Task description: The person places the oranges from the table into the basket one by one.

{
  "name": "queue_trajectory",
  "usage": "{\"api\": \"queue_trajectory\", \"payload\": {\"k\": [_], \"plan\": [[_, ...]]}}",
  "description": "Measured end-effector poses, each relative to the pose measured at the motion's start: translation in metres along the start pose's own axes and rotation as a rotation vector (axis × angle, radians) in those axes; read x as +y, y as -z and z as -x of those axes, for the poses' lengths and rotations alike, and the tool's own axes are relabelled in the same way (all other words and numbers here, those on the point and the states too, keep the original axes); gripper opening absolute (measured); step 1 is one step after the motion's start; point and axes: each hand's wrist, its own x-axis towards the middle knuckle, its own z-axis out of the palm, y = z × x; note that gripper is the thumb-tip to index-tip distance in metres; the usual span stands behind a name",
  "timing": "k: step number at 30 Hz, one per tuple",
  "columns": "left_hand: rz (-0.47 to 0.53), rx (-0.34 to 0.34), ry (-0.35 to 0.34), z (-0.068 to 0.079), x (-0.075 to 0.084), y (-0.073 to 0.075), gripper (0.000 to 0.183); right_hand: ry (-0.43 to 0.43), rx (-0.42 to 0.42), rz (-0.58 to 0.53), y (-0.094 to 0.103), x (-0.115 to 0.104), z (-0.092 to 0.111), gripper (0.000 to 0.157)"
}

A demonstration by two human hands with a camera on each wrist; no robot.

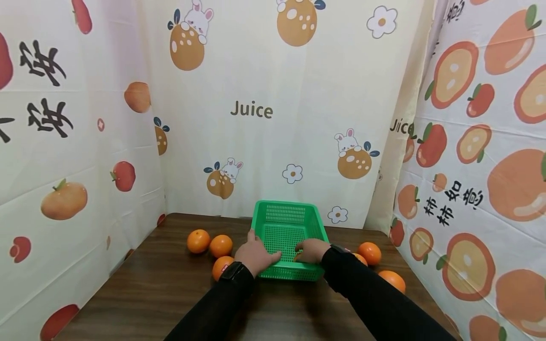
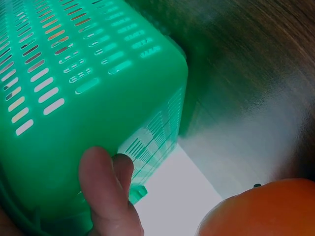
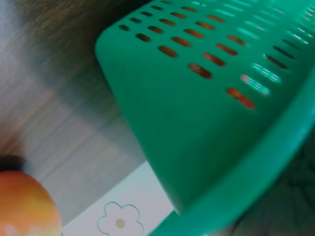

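The basket [image 1: 285,215], green and upright, stands on the table [image 1: 141,289], and the clock is read around it from the head view. At 8 o'clock the left hand [image 1: 256,255] grips its near left corner, thumb out over the near rim, two fingertips against the outer wall in the left wrist view. Between 3 and 4 o'clock the right hand [image 1: 313,250] bends over the right side, fingertips inside the rim; I cannot tell whether they pinch anything (a small orange tint under them is too slight to read). Three oranges [image 1: 198,241] sit from 9 round to 8 o'clock, the nearest just beside the left wrist. Three more [image 1: 369,253] lie between 3 and 4 o'clock, one partly hidden behind the right sleeve [image 1: 375,289]. At 12 o'clock, a printed cloth [image 1: 315,118] hangs behind the table.
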Motion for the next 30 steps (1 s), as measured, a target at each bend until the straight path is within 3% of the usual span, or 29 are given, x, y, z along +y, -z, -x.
{"api": "queue_trajectory", "payload": {"k": [3,11,21,30], "plan": [[-0.001,-0.008,0.004,-0.001,0.0,-0.001,0.101,-0.011,0.014,-0.023,0.008,-0.002,0.009,0.044],[0.018,-0.006,-0.005,0.001,-0.001,0.0,0.096,0.065,0.093,-0.04,0.027,-0.002,0.033,0.038],[0.002,-0.01,-0.005,0.003,0.0,0.002,0.096,0.058,0.153,-0.064,0.012,0.008,0.047,0.041],[0.006,-0.011,0.007,0.002,-0.001,-0.002,0.095,0.076,0.222,-0.069,0.014,0.01,0.066,0.038]]}}
